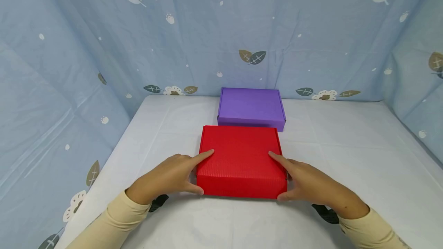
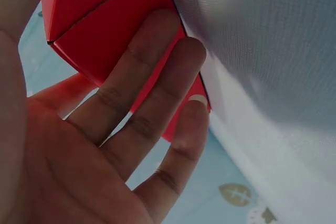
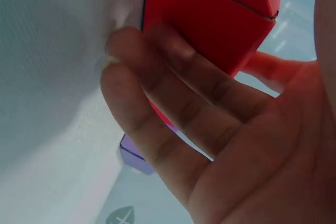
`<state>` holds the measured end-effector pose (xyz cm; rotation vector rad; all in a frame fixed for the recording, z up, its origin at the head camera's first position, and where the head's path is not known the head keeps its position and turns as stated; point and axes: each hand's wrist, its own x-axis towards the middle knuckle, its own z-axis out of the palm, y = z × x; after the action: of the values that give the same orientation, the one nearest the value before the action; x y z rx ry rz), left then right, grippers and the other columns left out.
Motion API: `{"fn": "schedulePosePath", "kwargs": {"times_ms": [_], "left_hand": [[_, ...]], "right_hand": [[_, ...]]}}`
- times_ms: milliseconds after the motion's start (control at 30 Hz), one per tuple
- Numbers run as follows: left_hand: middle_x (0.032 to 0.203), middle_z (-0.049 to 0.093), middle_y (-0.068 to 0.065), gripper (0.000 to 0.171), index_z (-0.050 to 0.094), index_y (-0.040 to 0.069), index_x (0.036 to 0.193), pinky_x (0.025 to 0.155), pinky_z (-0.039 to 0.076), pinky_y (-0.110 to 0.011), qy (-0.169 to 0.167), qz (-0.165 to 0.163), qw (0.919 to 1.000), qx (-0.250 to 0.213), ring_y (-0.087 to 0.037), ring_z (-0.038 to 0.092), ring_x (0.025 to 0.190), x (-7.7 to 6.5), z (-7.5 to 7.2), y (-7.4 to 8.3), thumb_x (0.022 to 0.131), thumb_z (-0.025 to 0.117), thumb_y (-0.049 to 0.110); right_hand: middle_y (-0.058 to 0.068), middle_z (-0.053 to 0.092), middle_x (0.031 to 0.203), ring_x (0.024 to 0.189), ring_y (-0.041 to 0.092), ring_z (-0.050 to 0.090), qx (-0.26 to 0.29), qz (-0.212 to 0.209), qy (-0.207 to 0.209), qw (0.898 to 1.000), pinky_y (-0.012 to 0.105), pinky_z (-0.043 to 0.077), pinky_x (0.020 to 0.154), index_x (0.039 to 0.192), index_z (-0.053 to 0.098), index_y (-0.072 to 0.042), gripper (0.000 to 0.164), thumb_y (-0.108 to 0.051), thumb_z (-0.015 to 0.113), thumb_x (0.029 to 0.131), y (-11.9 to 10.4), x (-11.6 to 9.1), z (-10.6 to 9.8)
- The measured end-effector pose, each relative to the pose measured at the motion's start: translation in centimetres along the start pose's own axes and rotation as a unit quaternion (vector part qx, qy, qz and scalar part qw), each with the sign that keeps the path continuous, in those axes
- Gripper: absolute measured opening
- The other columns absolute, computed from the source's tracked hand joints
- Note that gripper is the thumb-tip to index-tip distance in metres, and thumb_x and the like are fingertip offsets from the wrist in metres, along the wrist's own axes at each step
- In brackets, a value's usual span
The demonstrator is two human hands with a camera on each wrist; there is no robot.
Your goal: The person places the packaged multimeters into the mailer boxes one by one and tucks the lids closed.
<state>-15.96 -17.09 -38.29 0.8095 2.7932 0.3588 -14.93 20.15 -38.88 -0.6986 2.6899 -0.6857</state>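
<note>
A closed red cardboard box (image 1: 242,153) lies in front of me in the head view, held from both sides. My left hand (image 1: 169,176) holds its left side, index finger reaching onto the lid and thumb at the front left corner. In the left wrist view, the other fingers (image 2: 152,98) lie along the red side wall near its bottom edge. On the opposite side my right hand (image 1: 308,181) mirrors this, index finger on the lid and thumb at the front right corner. The right wrist view has its lower fingers (image 3: 173,98) against the side, close to the white cloth.
Just behind the red box sits a closed purple cardboard box (image 1: 250,105), partly overlapped by it in the head view. Both are on a table with a white cloth (image 1: 346,156). A blue patterned curtain (image 1: 207,30) hangs along the back and sides.
</note>
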Motion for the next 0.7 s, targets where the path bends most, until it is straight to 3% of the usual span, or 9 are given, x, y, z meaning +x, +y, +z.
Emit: {"fn": "schedulePosePath", "kwargs": {"times_ms": [133, 300, 500, 700], "left_hand": [[0.075, 0.056, 0.008, 0.101, 0.04, 0.023, 0.154, 0.076, 0.045, -0.032, 0.009, 0.001, 0.9996, 0.028, -0.006, 0.051, 0.072, 0.1, 0.2, 0.1, 0.069, 0.089, 0.048], [0.077, 0.058, 0.004, 0.096, 0.046, 0.019, 0.151, 0.074, 0.047, -0.032, 0.026, 0.004, 0.9987, 0.043, -0.01, 0.053, 0.075, 0.2, 0.3, 0.3, 0.068, 0.089, 0.045], [0.076, 0.059, 0.004, 0.091, 0.05, 0.017, 0.146, 0.073, 0.049, -0.031, 0.041, 0.006, 0.9973, 0.06, -0.011, 0.055, 0.074, 0.4, 0.6, 0.7, 0.069, 0.09, 0.041], [0.083, 0.067, -0.005, 0.087, 0.054, 0.014, 0.142, 0.073, 0.053, -0.033, 0.07, 0.022, 0.9924, 0.098, -0.017, 0.062, 0.076, 0.5, 0.7, 1.0, 0.067, 0.091, 0.039]], "right_hand": [[0.011, 0.06, 0.131, 0.11, 0.021, 0.061, -0.015, 0.003, 0.015, 1.0, 0.03, 0.059, 0.077, 0.155, 0.033, -0.012, 0.109, -0.04, 0.092, 0.067, -0.3, 0.1, 0.2], [0.014, 0.061, 0.13, 0.114, 0.028, 0.061, -0.027, 0.031, 0.023, 0.999, 0.037, 0.06, 0.08, 0.153, 0.036, -0.01, 0.106, -0.034, 0.093, 0.067, -0.9, 0.4, 0.7], [0.015, 0.062, 0.124, 0.11, 0.03, 0.063, -0.067, 0.057, 0.029, 0.996, 0.04, 0.061, 0.08, 0.151, 0.037, -0.009, 0.103, -0.029, 0.093, 0.067, -1.6, 0.6, 1.1], [0.014, 0.064, 0.112, 0.1, 0.025, 0.064, -0.111, 0.032, 0.049, 0.992, 0.036, 0.061, 0.077, 0.15, 0.038, -0.006, 0.099, -0.024, 0.092, 0.069, -1.7, 0.4, 1.5]]}}
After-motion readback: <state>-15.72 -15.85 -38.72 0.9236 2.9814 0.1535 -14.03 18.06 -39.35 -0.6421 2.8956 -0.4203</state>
